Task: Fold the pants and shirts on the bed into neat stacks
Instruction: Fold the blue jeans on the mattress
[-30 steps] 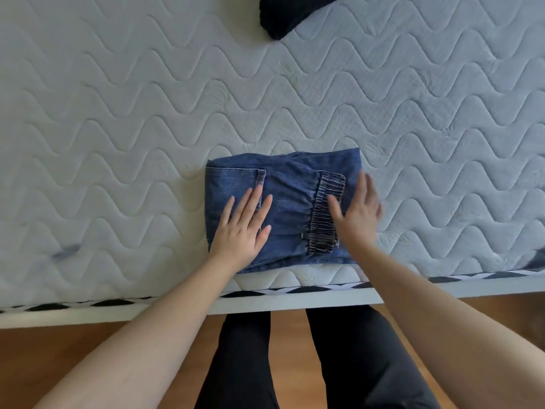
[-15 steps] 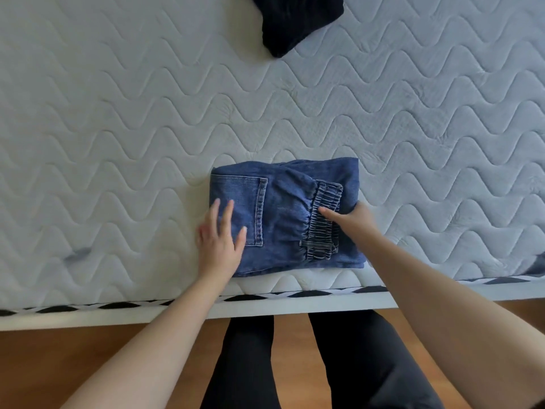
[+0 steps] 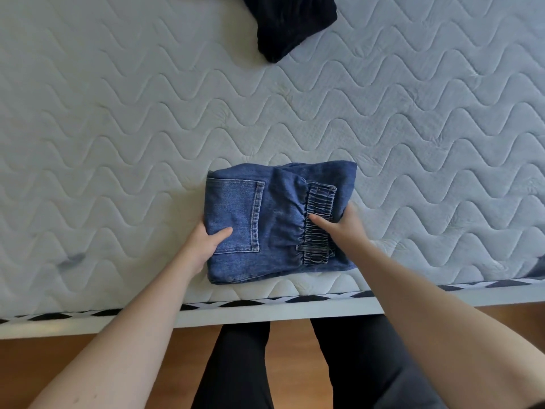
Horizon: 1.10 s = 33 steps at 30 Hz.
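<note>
The folded jeans (image 3: 274, 222) lie flat on the mattress (image 3: 118, 128) of the bed, close to its near edge and directly in front of the person. Their back pocket faces up on the left half, and the gathered elastic waistband (image 3: 318, 225) runs along the right half. The left hand (image 3: 203, 243) holds the left edge of the bundle: its thumb presses on top just below the pocket, while the fingers are tucked under the denim and hidden. The right hand (image 3: 345, 228) takes hold of the right edge the same way, thumb lying across the waistband and fingers curled down the side of the bundle out of sight. Each grip is closed around the jeans between thumb and fingers. A dark garment (image 3: 292, 22) lies well apart at the far side of the mattress, partly cut off by the top edge.
</note>
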### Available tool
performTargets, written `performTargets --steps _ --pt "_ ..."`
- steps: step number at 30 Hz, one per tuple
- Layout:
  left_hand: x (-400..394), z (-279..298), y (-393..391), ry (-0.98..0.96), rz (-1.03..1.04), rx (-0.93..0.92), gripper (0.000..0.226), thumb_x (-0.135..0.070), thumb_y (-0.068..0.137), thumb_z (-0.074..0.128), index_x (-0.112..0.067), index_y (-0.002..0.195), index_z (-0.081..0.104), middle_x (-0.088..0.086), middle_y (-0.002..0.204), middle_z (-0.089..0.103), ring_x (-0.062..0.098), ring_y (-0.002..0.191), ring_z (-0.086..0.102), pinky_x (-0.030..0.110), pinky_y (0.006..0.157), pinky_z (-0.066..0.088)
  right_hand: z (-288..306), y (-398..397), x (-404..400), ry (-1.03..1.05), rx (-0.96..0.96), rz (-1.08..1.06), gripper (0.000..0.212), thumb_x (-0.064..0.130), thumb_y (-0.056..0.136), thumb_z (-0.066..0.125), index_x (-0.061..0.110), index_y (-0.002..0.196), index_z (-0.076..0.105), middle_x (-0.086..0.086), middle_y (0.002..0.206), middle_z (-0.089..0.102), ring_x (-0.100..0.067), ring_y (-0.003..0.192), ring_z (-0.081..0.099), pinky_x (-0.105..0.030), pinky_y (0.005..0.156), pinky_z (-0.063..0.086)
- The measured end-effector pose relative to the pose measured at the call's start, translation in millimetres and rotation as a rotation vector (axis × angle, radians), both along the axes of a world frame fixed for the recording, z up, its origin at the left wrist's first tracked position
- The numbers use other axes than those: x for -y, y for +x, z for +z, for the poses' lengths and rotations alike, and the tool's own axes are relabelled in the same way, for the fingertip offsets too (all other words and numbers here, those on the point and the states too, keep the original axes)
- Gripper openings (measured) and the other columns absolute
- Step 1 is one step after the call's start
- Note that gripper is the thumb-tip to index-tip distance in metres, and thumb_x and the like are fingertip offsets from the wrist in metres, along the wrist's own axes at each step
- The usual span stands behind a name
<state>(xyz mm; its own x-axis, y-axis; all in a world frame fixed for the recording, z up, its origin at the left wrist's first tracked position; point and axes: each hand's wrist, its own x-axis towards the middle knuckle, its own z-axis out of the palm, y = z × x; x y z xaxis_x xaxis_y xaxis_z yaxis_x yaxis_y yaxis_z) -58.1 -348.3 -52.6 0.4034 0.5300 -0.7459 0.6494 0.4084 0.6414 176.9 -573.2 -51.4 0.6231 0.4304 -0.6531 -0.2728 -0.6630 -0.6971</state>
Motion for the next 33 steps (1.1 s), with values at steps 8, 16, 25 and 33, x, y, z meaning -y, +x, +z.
performTargets --steps 8,16,25,33 --pt "24 75 15 0.185 -0.012 -0.021 0.048 -0.041 0.068 0.077 -0.038 0.11 0.053 -0.008 0.109 0.069 0.018 0.1 0.067 0.049 0.093 0.053 63 3 5 0.049 0.097 -0.032 0.047 0.042 0.074 0.082 0.037 0.108 0.05 0.03 0.09 0.06 0.025 0.076 0.055 0.0 0.058 0.041" --pt "50 197 46 0.256 -0.067 0.099 0.069 -0.061 0.061 0.072 -0.037 0.122 0.05 -0.013 0.115 0.066 0.013 0.105 0.065 0.045 0.096 0.052 174 32 57 0.18 0.099 -0.099 0.046 0.039 0.074 0.083 0.029 0.113 0.06 0.017 0.096 0.073 0.001 0.088 0.068 -0.022 0.077 0.053" --pt "90 322 61 0.04 0.041 0.381 0.044 -0.031 0.074 0.078 -0.029 0.115 0.062 -0.001 0.109 0.073 0.02 0.097 0.072 0.033 0.074 0.057 310 49 130 0.385 0.024 -0.217 0.056 0.036 0.066 0.082 0.017 0.115 0.064 0.002 0.103 0.075 -0.016 0.093 0.072 -0.021 0.068 0.057" --pt "77 397 36 0.046 -0.111 0.469 0.033 -0.022 0.084 0.075 -0.025 0.114 0.063 0.003 0.106 0.074 0.025 0.095 0.072 0.033 0.069 0.059 395 -14 152 0.481 0.123 -0.341 0.05 0.037 0.066 0.082 0.016 0.109 0.068 -0.002 0.101 0.076 -0.021 0.091 0.073 -0.025 0.07 0.058"
